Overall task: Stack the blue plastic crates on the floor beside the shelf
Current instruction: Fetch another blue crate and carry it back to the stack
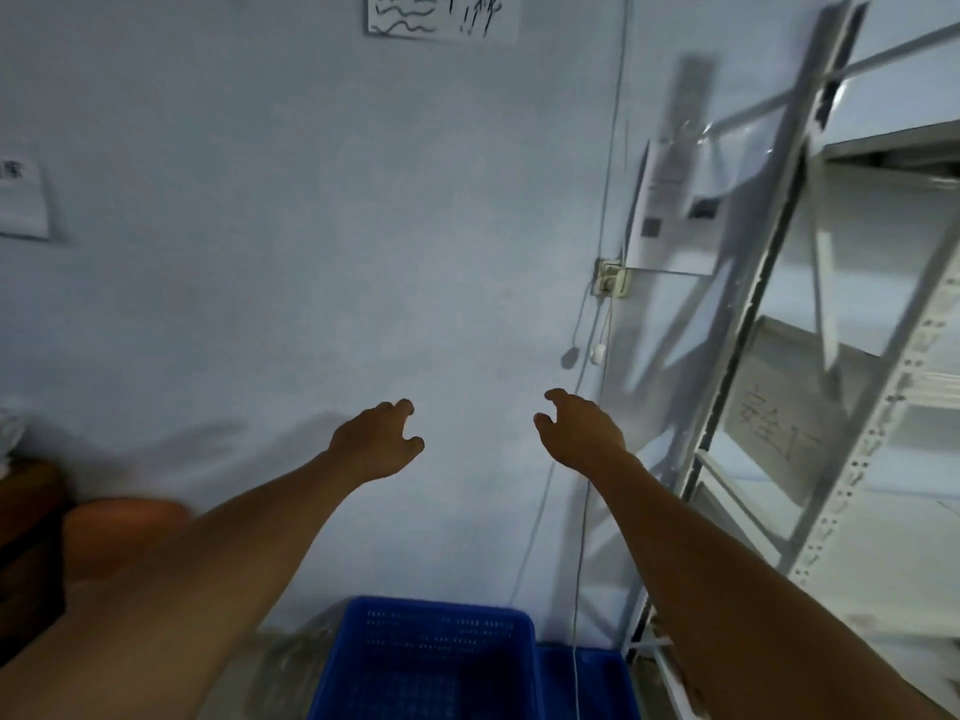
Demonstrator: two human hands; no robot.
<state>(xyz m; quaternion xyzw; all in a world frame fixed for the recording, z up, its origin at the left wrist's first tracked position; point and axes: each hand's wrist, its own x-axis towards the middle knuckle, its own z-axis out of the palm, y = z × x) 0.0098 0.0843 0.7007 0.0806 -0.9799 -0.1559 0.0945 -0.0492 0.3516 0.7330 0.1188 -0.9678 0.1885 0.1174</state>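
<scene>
I see both arms stretched out in front of me toward the pale wall (pixel 311 252), bare to the edge of the frame. My left hand (pixel 376 441) sits just left of center, fingers loosely curled and thumb apart, holding nothing. My right hand (pixel 579 426) is just right of center, equally loose and empty, fingers bent inward toward the other hand. Neither touches anything. At the bottom center of the frame, well below the hands, stands a blue plastic crate (pixel 431 662) with a perforated wall, and just beside it on the right I can make out the lower blue rim of a second crate (pixel 587 683). The grey metal shelf (pixel 831 407) fills the right side of the frame, next to that second crate. A thin cable (pixel 582 537) hangs down the wall from a socket (pixel 612 278) right of center. A handwritten paper sign (pixel 441 15) is at the top center, and something brownish (pixel 119 532), blurred, lies at the lower left.
</scene>
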